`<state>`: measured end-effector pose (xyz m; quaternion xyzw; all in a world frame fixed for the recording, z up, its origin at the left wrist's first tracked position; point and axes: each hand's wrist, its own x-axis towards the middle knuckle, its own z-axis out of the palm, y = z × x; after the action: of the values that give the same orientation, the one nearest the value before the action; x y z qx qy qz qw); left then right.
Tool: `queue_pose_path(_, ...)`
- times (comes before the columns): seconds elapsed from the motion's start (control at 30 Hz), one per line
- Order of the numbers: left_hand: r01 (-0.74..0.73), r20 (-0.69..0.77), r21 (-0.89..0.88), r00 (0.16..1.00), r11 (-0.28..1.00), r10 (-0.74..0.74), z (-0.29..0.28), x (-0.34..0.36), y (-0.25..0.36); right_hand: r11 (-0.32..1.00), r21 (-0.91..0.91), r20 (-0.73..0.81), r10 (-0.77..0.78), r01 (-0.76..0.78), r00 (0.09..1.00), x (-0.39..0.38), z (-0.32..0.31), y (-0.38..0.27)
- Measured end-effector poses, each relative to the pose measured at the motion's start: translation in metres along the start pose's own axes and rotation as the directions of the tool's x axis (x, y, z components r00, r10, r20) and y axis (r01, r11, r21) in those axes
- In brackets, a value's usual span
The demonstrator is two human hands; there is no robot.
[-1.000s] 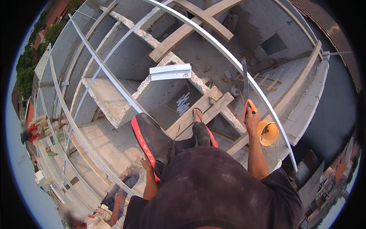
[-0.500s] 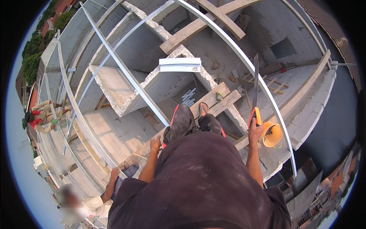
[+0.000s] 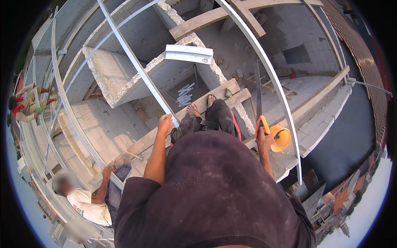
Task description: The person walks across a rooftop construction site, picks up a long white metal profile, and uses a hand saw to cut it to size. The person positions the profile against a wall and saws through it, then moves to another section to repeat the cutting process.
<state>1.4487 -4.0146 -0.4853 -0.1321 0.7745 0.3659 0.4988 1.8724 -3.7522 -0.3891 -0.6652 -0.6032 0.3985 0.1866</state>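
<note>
My right hand [image 3: 264,138] is closed around the orange and black handle of a hand saw [image 3: 259,93], whose long dark blade points up and away from me. To my left, a long silvery metal beam [image 3: 140,70] slopes down toward my knees. My left hand [image 3: 165,123] has its curled fingers at the near end of this beam, appearing to grip its edge. Ahead, a short pale metal channel piece [image 3: 189,54] lies across the rough top of a block wall. My feet rest on wooden planks [image 3: 223,94], beside a tape measure [image 3: 228,93].
An orange bucket [image 3: 281,138] stands right of the saw hand. A curved-looking metal beam [image 3: 269,62] passes beyond it. Cut pipe-like pieces [image 3: 185,95] lie far below between block walls. One co-worker [image 3: 93,202] sits at lower left; another [image 3: 31,101] is farther off.
My left hand has risen from beside my thigh to the beam's near end. I have shifted slightly, both feet now show, and the saw stays in my right hand.
</note>
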Motion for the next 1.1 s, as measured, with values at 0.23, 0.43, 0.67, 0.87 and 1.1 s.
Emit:
queue_pose_path(0.23, 0.121, -0.106, 0.195, 0.989, 0.973, -0.102, -0.054, -0.001, -0.133, 0.999, -0.034, 0.148, -0.008, 0.013, 0.989, 0.041, 0.025, -0.051)
queue_pose_path(0.43, 0.08, -0.117, -0.113, 0.989, 0.99, -0.093, -0.015, 0.004, -0.122, 0.96, -0.031, 0.112, -0.275, 0.28, 0.955, 0.089, 0.02, -0.044)
queue_pose_path(0.67, -0.115, -0.038, -0.234, 0.993, 0.965, 0.109, 0.0, 0.023, -0.074, 0.969, 0.007, 0.124, -0.247, 0.248, 0.961, 0.092, 0.027, -0.089)
queue_pose_path(0.87, 0.155, -0.099, -0.22, 0.979, 0.963, -0.18, -0.039, 0.017, -0.099, 0.975, 0.205, 0.126, -0.11, 0.083, 0.986, 0.063, 0.037, -0.098)
queue_pose_path(1.1, 0.275, -0.089, -0.226, 0.949, 0.934, -0.301, -0.072, 0.028, -0.176, 0.922, 0.386, 0.112, -0.064, 0.016, 0.992, 0.057, 0.055, -0.097)
